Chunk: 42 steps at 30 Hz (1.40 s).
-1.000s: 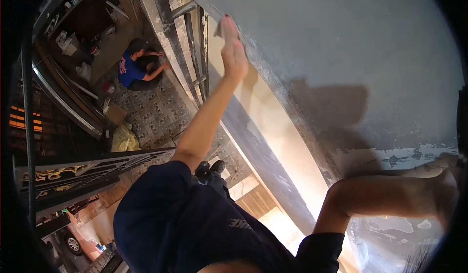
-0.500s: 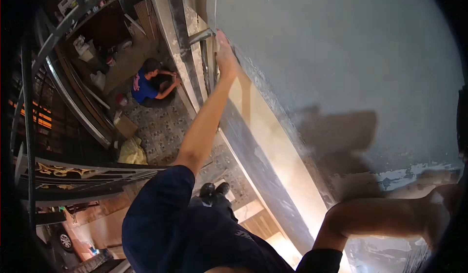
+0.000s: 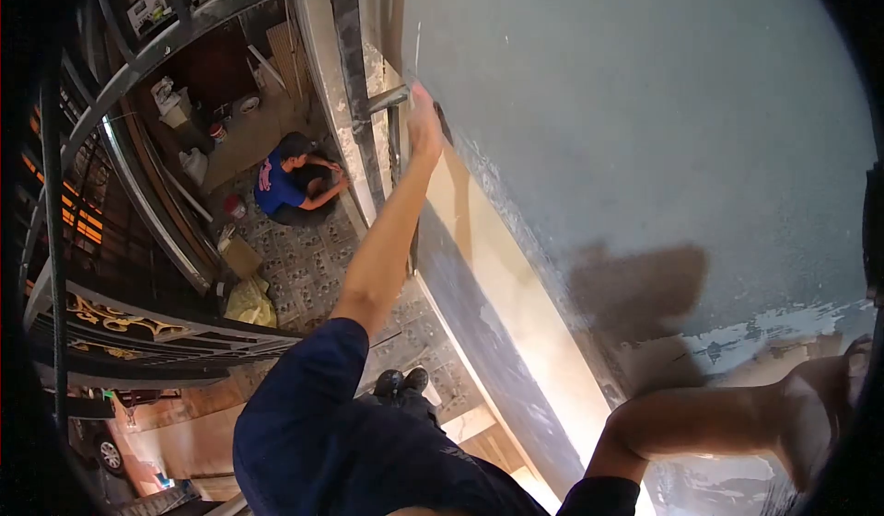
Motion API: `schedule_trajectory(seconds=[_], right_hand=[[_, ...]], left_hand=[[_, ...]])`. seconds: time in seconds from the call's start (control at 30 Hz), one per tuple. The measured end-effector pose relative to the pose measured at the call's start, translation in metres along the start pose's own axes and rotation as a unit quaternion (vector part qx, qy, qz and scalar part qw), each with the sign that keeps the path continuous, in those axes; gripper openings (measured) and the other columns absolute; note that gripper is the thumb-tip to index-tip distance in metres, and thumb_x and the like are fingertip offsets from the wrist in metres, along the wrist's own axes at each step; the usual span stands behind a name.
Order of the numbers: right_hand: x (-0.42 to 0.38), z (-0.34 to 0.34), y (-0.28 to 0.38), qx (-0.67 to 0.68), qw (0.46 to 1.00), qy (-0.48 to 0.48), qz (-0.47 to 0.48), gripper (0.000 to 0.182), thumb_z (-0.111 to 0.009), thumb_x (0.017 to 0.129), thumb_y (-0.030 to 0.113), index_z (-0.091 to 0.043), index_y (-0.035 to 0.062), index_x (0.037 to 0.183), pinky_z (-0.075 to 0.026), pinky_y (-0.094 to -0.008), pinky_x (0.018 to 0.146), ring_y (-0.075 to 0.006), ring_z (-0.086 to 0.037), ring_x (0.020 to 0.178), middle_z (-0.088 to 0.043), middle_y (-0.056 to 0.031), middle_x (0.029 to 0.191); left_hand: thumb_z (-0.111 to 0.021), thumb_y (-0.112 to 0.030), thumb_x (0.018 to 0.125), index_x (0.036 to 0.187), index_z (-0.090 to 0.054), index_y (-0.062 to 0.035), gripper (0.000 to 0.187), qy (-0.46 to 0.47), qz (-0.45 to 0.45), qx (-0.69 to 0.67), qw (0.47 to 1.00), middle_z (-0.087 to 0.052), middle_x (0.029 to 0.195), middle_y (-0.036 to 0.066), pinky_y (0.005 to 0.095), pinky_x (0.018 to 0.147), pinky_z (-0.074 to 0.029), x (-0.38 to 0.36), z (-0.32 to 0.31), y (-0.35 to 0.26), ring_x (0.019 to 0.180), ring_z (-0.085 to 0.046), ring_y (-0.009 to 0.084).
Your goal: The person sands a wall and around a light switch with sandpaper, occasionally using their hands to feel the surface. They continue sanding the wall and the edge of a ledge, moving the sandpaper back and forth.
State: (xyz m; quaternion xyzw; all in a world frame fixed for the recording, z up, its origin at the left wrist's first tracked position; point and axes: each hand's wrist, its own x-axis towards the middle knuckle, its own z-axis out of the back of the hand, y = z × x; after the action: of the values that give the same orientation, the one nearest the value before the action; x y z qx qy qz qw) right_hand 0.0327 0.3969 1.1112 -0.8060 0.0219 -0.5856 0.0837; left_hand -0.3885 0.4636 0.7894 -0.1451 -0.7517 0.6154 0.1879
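Observation:
My left hand is stretched far forward at the corner edge of the grey wall, beside a short metal bar. A small dark shape shows along its right side; its fingers are mostly hidden. At the far right, in shadow, my right hand is near the rough, patchy lower part of the wall. Its fingers look curled, and what they hold is lost in the dark border. A pale strip of wall edge runs diagonally between my arms.
Below on the left, a person in a blue shirt crouches on the patterned floor. A black curved railing crosses the upper left. A yellowish bag and a red bucket are on the floor. My shoes show below.
The view has shifted slightly, so the railing, the crouching person and my left hand appear lower. My right hand has turned a little, and its curled fingers show more at the right edge.

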Motion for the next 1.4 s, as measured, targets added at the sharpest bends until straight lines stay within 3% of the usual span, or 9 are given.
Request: schedule_trajectory(seconds=[0.27, 0.4, 0.5, 0.6, 0.9, 1.1, 1.2, 1.37, 1.4], right_hand=[[0.005, 0.031, -0.016, 0.049, 0.994, 0.098, 0.018, 0.027, -0.048, 0.100, 0.022, -0.068, 0.0046, 0.101, -0.036, -0.0217, 0.040, -0.0112, -0.048, 0.041, -0.050, -0.0016, 0.052], [0.004, 0.029, -0.014, 0.015, 0.987, 0.141, 0.071, 0.027, -0.048, 0.100, 0.022, -0.068, 0.0049, 0.101, -0.036, -0.0217, 0.040, -0.0111, -0.048, 0.041, -0.050, -0.0015, 0.052], [0.003, 0.025, -0.013, -0.033, 0.979, 0.170, 0.110, 0.026, -0.048, 0.100, 0.022, -0.068, 0.0053, 0.101, -0.036, -0.0218, 0.040, -0.0110, -0.047, 0.040, -0.050, -0.0013, 0.052], [0.004, 0.023, -0.010, -0.078, 0.973, 0.178, 0.125, 0.026, -0.048, 0.100, 0.022, -0.068, 0.0055, 0.101, -0.036, -0.0218, 0.040, -0.0109, -0.047, 0.040, -0.050, -0.0012, 0.052], [0.002, 0.009, -0.005, -0.009, 1.000, -0.009, -0.019, 0.043, -0.052, 0.097, 0.023, -0.055, 0.0071, 0.058, -0.035, -0.0241, 0.041, -0.0134, -0.046, 0.039, -0.047, -0.0028, 0.048], [-0.006, -0.016, 0.001, -0.026, 0.996, -0.082, -0.020, 0.039, -0.056, 0.095, 0.024, -0.056, 0.0071, 0.060, -0.033, -0.0241, 0.039, -0.0137, -0.043, 0.037, -0.041, -0.0003, 0.047], [0.005, 0.008, -0.004, -0.006, 0.999, 0.053, -0.011, 0.037, -0.058, 0.094, 0.024, -0.056, 0.0080, 0.060, -0.032, -0.0245, 0.039, -0.0134, -0.042, 0.037, -0.039, 0.0004, 0.047], [-0.005, -0.002, -0.010, 0.011, 0.994, -0.102, -0.033, 0.038, -0.060, 0.093, 0.023, -0.052, 0.0098, 0.059, -0.032, -0.0251, 0.040, -0.0132, -0.043, 0.038, -0.041, -0.0001, 0.048], [-0.003, 0.001, -0.012, -0.052, 0.998, -0.037, -0.016, 0.038, -0.060, 0.093, 0.023, -0.051, 0.0103, 0.058, -0.033, -0.0252, 0.041, -0.0132, -0.043, 0.038, -0.041, -0.0003, 0.049]], left_hand=[[-0.025, -0.049, 0.106, 0.155, -0.007, 0.0019, 0.073, -0.049, -0.077, -0.081, 0.993, -0.011, 0.163, 0.019, 0.0343, 0.123, -0.008, -0.052, -0.029, 0.005, 0.151, -0.013, 0.0299], [-0.022, -0.052, 0.105, 0.151, -0.025, 0.0054, 0.073, -0.093, -0.158, -0.087, 0.979, -0.025, 0.159, 0.022, 0.0359, 0.120, -0.017, 0.011, -0.013, 0.019, 0.147, -0.025, 0.0326], [-0.023, -0.051, 0.106, 0.148, -0.031, 0.0067, 0.072, -0.060, 0.034, -0.087, 0.994, -0.031, 0.156, 0.023, 0.0360, 0.119, -0.021, 0.011, 0.001, -0.022, 0.144, -0.030, 0.0344], [-0.027, -0.054, 0.104, 0.150, -0.027, 0.0041, 0.074, -0.088, -0.112, -0.046, 0.989, -0.033, 0.154, 0.018, 0.0348, 0.116, -0.025, 0.009, -0.011, 0.014, 0.140, -0.034, 0.0294], [-0.020, -0.045, 0.107, 0.153, -0.007, 0.0084, 0.071, -0.002, -0.115, -0.069, 0.991, -0.008, 0.161, 0.026, 0.0372, 0.122, -0.007, -0.161, -0.055, 0.001, 0.151, -0.005, 0.0327], [-0.023, -0.042, 0.107, 0.153, -0.010, 0.0071, 0.068, -0.004, -0.080, -0.235, 0.969, -0.010, 0.162, 0.022, 0.0348, 0.122, -0.011, -0.071, -0.039, 0.007, 0.151, -0.011, 0.0295], [-0.024, -0.040, 0.107, 0.153, -0.009, 0.0060, 0.067, -0.095, -0.159, 0.013, 0.983, -0.011, 0.163, 0.021, 0.0342, 0.121, -0.013, -0.117, -0.052, -0.010, 0.150, -0.014, 0.0283], [-0.029, -0.027, 0.106, 0.153, -0.008, 0.0076, 0.062, -0.052, -0.012, -0.168, 0.984, -0.008, 0.162, 0.023, 0.0372, 0.122, -0.011, -0.211, -0.075, -0.026, 0.151, -0.009, 0.0309], [-0.031, -0.024, 0.106, 0.152, -0.009, 0.0084, 0.061, -0.030, -0.157, -0.090, 0.983, -0.007, 0.162, 0.024, 0.0374, 0.122, -0.010, -0.210, -0.070, -0.008, 0.151, -0.007, 0.0320]])
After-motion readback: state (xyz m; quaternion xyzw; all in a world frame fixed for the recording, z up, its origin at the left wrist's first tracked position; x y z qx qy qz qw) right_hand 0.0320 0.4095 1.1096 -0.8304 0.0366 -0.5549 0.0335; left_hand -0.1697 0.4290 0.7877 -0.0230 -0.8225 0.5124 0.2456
